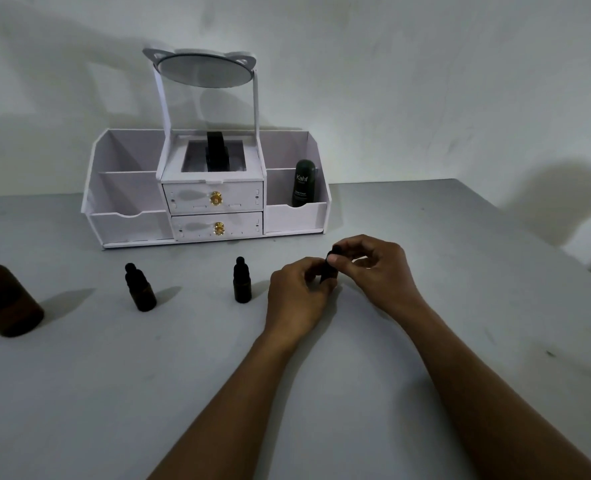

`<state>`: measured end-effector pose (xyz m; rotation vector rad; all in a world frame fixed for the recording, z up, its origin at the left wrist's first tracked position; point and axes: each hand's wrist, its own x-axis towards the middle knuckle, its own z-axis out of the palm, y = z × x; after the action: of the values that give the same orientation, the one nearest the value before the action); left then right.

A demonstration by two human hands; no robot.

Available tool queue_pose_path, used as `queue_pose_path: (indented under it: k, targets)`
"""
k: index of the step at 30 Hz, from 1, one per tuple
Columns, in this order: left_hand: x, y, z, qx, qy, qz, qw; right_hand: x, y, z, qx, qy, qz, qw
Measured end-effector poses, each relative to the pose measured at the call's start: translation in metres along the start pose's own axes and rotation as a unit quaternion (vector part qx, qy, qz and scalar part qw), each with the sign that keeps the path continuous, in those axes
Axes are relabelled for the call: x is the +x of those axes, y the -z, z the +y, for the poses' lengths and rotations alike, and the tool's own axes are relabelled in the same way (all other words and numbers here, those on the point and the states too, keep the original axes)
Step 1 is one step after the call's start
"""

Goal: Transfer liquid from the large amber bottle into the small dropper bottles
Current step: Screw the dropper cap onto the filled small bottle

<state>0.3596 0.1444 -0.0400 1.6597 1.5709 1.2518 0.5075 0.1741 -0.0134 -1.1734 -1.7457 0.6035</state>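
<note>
- Holding a small dropper bottle between them, both hands work just above the table, right of its middle.
- The left hand curls round the bottle's body, which is mostly hidden by the fingers. The right hand pinches the cap from above with thumb and fingertips.
- The bottle's long axis runs roughly upright, leaning a little, with the cap directly over the body. Any twist to open it would turn about that line.
- The big amber bottle stands capped at the far left edge, well apart from the hands. The left hand is the nearer one to reach it.
- Two more dropper bottles, one nearer the amber bottle and one just beside the left hand, stand capped between the two.
- A white organizer sits behind, against the wall.
</note>
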Motion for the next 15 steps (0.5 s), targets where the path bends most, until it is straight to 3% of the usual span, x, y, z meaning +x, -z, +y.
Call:
queue_pose_path:
  k: [15]
  targets:
    - [0.0010,0.0007,-0.0021,-0.016,-0.007,0.014,1.000,-0.0002,-0.0059,0.0073,0.037,-0.016,0.003,0.999]
